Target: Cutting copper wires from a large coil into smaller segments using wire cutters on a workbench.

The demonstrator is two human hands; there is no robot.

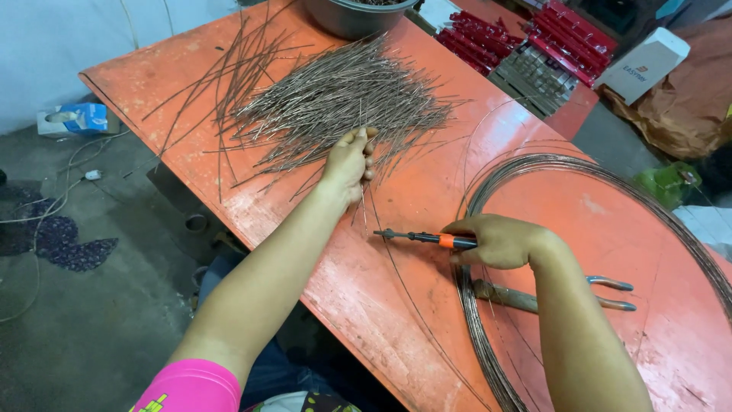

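Just left of the right hand (499, 240) — its pliers (423, 238) point toward the wire strand (396, 259).

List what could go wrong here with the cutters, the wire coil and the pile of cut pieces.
1. The left hand rests on the pile of cut wire pieces; their sharp ends could prick the fingers.
2. The wire coil lies loose; its free strand crosses near the cutters in the right hand and could spring up.
3. The long rods overhang the table edge and may slide off.
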